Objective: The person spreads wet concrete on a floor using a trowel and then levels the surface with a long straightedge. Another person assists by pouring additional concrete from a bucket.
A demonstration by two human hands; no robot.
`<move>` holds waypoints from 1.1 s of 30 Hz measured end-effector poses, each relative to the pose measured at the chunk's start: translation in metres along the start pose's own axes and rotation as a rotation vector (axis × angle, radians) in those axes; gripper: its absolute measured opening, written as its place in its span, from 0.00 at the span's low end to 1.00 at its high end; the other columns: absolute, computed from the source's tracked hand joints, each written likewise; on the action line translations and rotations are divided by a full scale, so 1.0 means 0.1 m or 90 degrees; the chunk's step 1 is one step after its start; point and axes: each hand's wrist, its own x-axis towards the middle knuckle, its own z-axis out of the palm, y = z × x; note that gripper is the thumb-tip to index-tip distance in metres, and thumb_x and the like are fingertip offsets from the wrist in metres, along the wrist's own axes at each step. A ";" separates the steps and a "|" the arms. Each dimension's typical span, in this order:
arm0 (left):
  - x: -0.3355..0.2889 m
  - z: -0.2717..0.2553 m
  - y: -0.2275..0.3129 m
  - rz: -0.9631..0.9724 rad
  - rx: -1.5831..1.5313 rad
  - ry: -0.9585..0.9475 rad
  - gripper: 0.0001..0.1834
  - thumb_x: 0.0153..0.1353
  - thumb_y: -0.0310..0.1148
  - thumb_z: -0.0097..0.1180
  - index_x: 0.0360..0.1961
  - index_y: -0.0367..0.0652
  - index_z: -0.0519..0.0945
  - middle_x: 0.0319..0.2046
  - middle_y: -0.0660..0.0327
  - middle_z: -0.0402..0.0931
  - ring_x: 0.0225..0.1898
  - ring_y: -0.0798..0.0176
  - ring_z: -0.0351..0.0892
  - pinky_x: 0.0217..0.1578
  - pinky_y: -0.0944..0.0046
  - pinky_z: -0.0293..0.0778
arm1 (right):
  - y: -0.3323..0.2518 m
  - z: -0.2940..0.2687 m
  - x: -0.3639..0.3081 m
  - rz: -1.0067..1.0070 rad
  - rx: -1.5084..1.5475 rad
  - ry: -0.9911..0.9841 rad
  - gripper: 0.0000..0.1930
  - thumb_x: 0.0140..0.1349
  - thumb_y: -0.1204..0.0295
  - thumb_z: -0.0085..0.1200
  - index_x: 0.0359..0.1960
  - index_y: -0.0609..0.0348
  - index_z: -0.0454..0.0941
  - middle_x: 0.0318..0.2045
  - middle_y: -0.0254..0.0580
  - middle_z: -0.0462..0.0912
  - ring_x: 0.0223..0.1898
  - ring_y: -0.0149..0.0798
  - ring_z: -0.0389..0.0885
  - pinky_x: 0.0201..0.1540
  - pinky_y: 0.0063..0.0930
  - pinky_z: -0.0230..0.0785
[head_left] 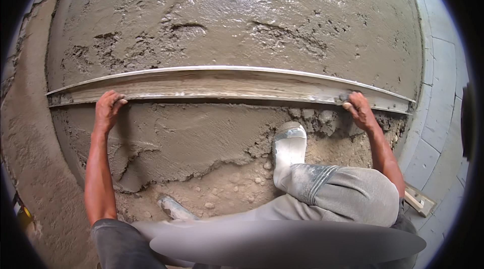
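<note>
A long, pale screed board (232, 83) spans the strip of wet grey concrete (242, 32) from side to side, its streaked face turned toward me. My left hand (109, 108) is closed on its near edge toward the left end. Toward the right end, my right hand (359, 109) grips the same edge, with the fingers partly hidden. Beyond the board the concrete is wet, shiny and pitted. On my side lies a smoother patch of concrete (186, 140) with a ragged near edge. Lumps of concrete (322, 118) sit against the board near my right hand.
My white boot (291, 150) stands close behind the board; the other boot (175, 208) is lower left, on stony ground (227, 188). Grey paving slabs (438, 117) border the right. A rough edging strip (30, 117) runs along the left. A hand float (419, 200) lies lower right.
</note>
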 end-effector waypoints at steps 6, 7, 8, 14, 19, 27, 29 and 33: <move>0.00 0.13 0.15 0.008 0.062 -0.057 0.09 0.51 0.29 0.65 0.34 0.40 0.83 0.32 0.54 0.78 0.38 0.49 0.78 0.41 0.54 0.73 | 0.17 -0.12 -0.22 0.041 0.015 -0.010 0.17 0.63 0.62 0.54 0.26 0.60 0.62 0.25 0.46 0.63 0.31 0.49 0.63 0.37 0.40 0.58; 0.01 0.15 0.19 0.029 0.048 -0.044 0.08 0.52 0.29 0.65 0.33 0.40 0.83 0.31 0.54 0.78 0.38 0.49 0.78 0.41 0.54 0.73 | 0.25 -0.14 -0.28 0.029 -0.002 -0.016 0.17 0.63 0.62 0.54 0.26 0.60 0.63 0.24 0.45 0.63 0.31 0.48 0.63 0.37 0.40 0.58; 0.03 0.16 0.20 0.051 0.033 -0.032 0.07 0.52 0.29 0.64 0.33 0.40 0.83 0.31 0.55 0.78 0.38 0.49 0.78 0.41 0.54 0.73 | 0.33 -0.13 -0.31 0.034 -0.040 -0.032 0.16 0.64 0.63 0.53 0.26 0.60 0.64 0.25 0.45 0.64 0.31 0.48 0.64 0.36 0.40 0.59; -0.20 0.00 -0.16 -0.032 -0.023 -0.048 0.07 0.52 0.29 0.64 0.32 0.39 0.82 0.31 0.52 0.78 0.36 0.48 0.78 0.39 0.56 0.73 | -0.12 0.21 -0.25 0.004 0.001 0.002 0.12 0.60 0.68 0.56 0.28 0.60 0.65 0.26 0.45 0.66 0.32 0.50 0.66 0.36 0.42 0.59; -0.19 0.15 -0.14 0.060 0.041 -0.006 0.08 0.52 0.30 0.65 0.32 0.38 0.82 0.31 0.52 0.77 0.36 0.47 0.78 0.38 0.54 0.73 | 0.09 0.10 -0.34 -0.005 -0.021 0.035 0.14 0.56 0.67 0.59 0.26 0.59 0.66 0.25 0.46 0.66 0.31 0.51 0.66 0.35 0.42 0.58; 0.20 -0.03 -0.03 0.087 0.014 -0.149 0.15 0.47 0.34 0.69 0.27 0.35 0.77 0.26 0.47 0.74 0.32 0.40 0.72 0.32 0.49 0.67 | -0.17 0.27 -0.60 0.164 -0.137 0.241 0.11 0.55 0.61 0.62 0.34 0.52 0.80 0.32 0.46 0.73 0.39 0.52 0.72 0.40 0.44 0.66; 0.18 -0.09 -0.17 0.112 0.031 -0.213 0.14 0.45 0.32 0.68 0.20 0.36 0.75 0.21 0.48 0.70 0.25 0.44 0.67 0.29 0.52 0.65 | -0.54 0.31 -0.53 0.203 -0.153 0.352 0.14 0.56 0.60 0.63 0.42 0.50 0.80 0.35 0.45 0.73 0.41 0.51 0.72 0.43 0.43 0.66; 0.48 -0.29 0.42 0.101 0.015 -0.297 0.11 0.48 0.32 0.63 0.30 0.35 0.83 0.22 0.47 0.77 0.26 0.52 0.79 0.31 0.58 0.72 | -0.90 0.46 -1.05 0.333 -0.128 0.416 0.17 0.60 0.61 0.60 0.50 0.48 0.76 0.44 0.45 0.70 0.48 0.49 0.69 0.52 0.46 0.62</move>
